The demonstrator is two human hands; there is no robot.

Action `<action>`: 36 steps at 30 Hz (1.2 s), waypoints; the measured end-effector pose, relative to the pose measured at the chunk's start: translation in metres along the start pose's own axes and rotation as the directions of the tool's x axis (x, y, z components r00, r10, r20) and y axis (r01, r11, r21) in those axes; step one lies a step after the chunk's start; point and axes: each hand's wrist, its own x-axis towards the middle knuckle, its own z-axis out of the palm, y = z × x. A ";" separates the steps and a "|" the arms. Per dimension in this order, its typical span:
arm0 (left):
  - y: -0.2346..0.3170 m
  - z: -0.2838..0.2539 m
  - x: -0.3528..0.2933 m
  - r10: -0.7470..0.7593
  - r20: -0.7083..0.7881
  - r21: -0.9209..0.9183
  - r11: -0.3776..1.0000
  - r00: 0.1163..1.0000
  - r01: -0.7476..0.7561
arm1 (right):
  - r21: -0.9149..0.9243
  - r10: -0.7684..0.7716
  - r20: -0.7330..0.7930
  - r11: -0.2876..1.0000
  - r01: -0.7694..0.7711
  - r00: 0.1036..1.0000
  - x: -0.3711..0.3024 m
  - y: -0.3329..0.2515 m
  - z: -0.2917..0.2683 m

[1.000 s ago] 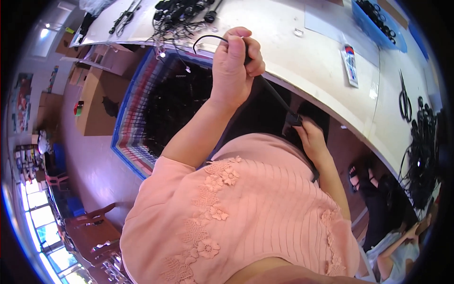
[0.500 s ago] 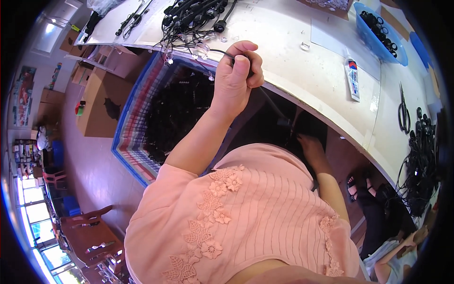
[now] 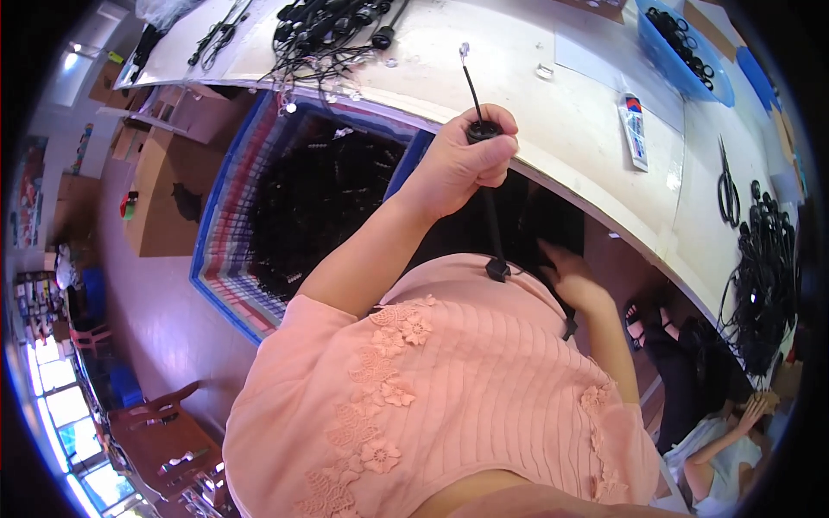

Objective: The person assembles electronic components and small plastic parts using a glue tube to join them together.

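My left hand is raised by the table's front edge, its fingers closed round a black cable with a round black connector. A thin black wire sticks up from the connector and ends in a small clear-and-white tip. Below the fist the cable hangs to a black plug-like piece against my pink top. My right hand is low by my lap, over dark material, with thumb and fingers apart and nothing visible in them; its fingertips are partly lost in shadow.
On the white table lie a heap of black cables, a glue tube, scissors and a blue basin of black rings. More cables lie right. A checked bag of black pieces stands left; someone sits at right.
My left hand has moved right and slightly down, turning so the connector and upright wire show. The cable's lower piece now shows against my top. My right hand's fingers have spread.
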 end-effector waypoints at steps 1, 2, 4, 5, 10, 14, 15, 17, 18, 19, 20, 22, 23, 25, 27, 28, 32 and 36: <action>0.001 0.008 0.001 0.010 0.015 0.115 0.993 1.000 -0.012 | -0.046 -0.168 -0.113 0.985 0.164 0.979 0.001 -0.014 -0.011; 0.003 0.013 -0.001 0.003 -0.055 0.168 0.986 0.998 0.006 | 0.094 -0.183 -0.129 0.976 0.196 0.975 0.004 -0.039 -0.031; -0.003 0.019 -0.003 0.061 -0.019 0.355 0.934 0.998 -0.050 | 0.170 -0.241 -0.233 0.944 0.283 0.942 0.013 -0.085 -0.068; -0.008 0.024 0.001 0.116 0.043 0.528 0.841 0.992 -0.121 | 0.098 -0.280 -0.325 0.940 0.326 0.903 0.017 -0.098 -0.080; -0.038 0.039 -0.001 0.089 0.098 0.734 0.667 0.991 -0.133 | 0.142 -0.298 -0.478 0.902 0.408 0.826 0.053 -0.127 -0.090; -0.060 0.027 -0.004 0.086 0.004 0.683 0.727 0.996 -0.066 | 0.112 -0.387 -0.550 0.844 0.525 0.740 0.061 -0.117 -0.072; -0.065 0.022 -0.004 0.096 0.010 0.710 0.700 0.995 -0.075 | 0.120 -0.382 -0.546 0.845 0.521 0.746 0.060 -0.117 -0.069; -0.079 0.014 -0.005 0.072 -0.001 0.677 0.734 0.997 -0.052 | 0.518 -0.134 -0.509 0.741 0.427 0.850 0.057 -0.116 -0.064; -0.084 0.012 -0.006 0.033 -0.008 0.622 0.783 0.999 -0.021 | 0.523 -0.128 -0.504 0.742 0.420 0.854 0.059 -0.116 -0.061; -0.087 0.011 -0.008 -0.005 -0.014 0.563 0.826 1.000 0.012 | 0.676 -0.068 -0.434 0.634 0.375 0.898 0.061 -0.116 -0.056; -0.086 0.013 -0.010 -0.086 -0.041 0.563 0.821 0.995 0.094 | 0.805 -0.013 -0.354 0.504 0.312 0.935 0.062 -0.114 -0.054; -0.072 0.012 -0.011 -0.136 0.048 0.679 0.731 0.990 0.067 | 0.805 -0.028 -0.264 0.543 0.237 0.964 0.059 -0.108 -0.056; -0.064 0.008 -0.012 -0.189 0.133 0.781 0.625 0.973 0.015 | 0.795 -0.048 -0.175 0.582 0.170 0.983 0.057 -0.103 -0.058; -0.045 -0.001 -0.017 -0.205 0.103 0.834 0.551 0.973 0.028 | 0.791 -0.030 -0.145 0.597 0.134 0.989 0.053 -0.096 -0.063; -0.023 -0.006 -0.019 -0.085 -0.042 0.852 0.517 0.995 0.080 | 0.707 -0.005 -0.082 0.705 0.061 0.997 0.050 -0.092 -0.068; -0.006 0.003 -0.016 -0.107 -0.145 0.796 0.577 0.984 0.180 | 0.691 -0.020 -0.075 0.720 0.066 0.997 0.048 -0.091 -0.070; 0.013 0.012 0.000 -0.097 -0.076 0.871 0.477 0.992 0.113 | 0.621 -0.044 -0.014 0.783 0.043 0.999 0.045 -0.093 -0.070; 0.010 0.009 0.004 -0.250 -0.019 0.781 0.601 0.968 0.170 | 0.521 -0.057 -0.024 0.851 0.061 0.998 0.042 -0.089 -0.066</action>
